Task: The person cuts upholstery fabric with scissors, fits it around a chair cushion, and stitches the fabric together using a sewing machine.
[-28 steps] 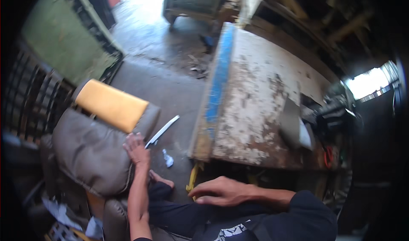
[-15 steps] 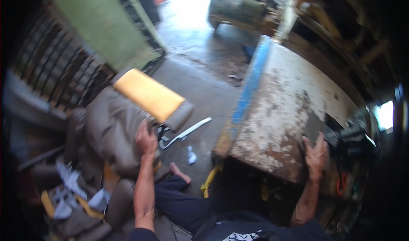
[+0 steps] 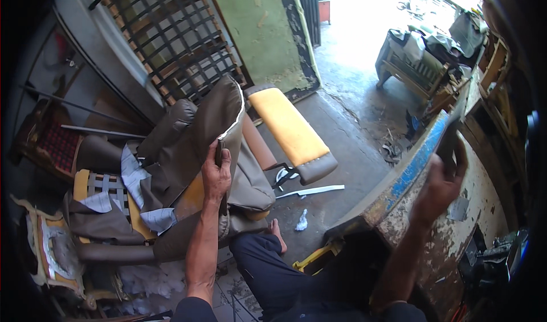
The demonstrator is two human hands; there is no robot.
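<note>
My left hand grips the raised edge of a brown vinyl cushion cover, where a pale seam runs along it. The cover sits on a jumbled brown upholstered piece with yellow foam and pale backing showing. My right hand is closed on a dark, thin flat piece held over the paint-worn bench on the right. A yellow-and-brown padded cushion lies beyond the cover, with a white strip on the floor in front of it.
A webbed frame and a green panel lean at the back left. A piled-up armchair frame stands near the bright doorway. My bare foot is on the floor beside a white scrap. A yellow metal support is under the bench.
The view has swung left. My left hand has lifted the cover's edge upright. My right hand, earlier reaching to the dark piece on the bench, now holds it raised.
</note>
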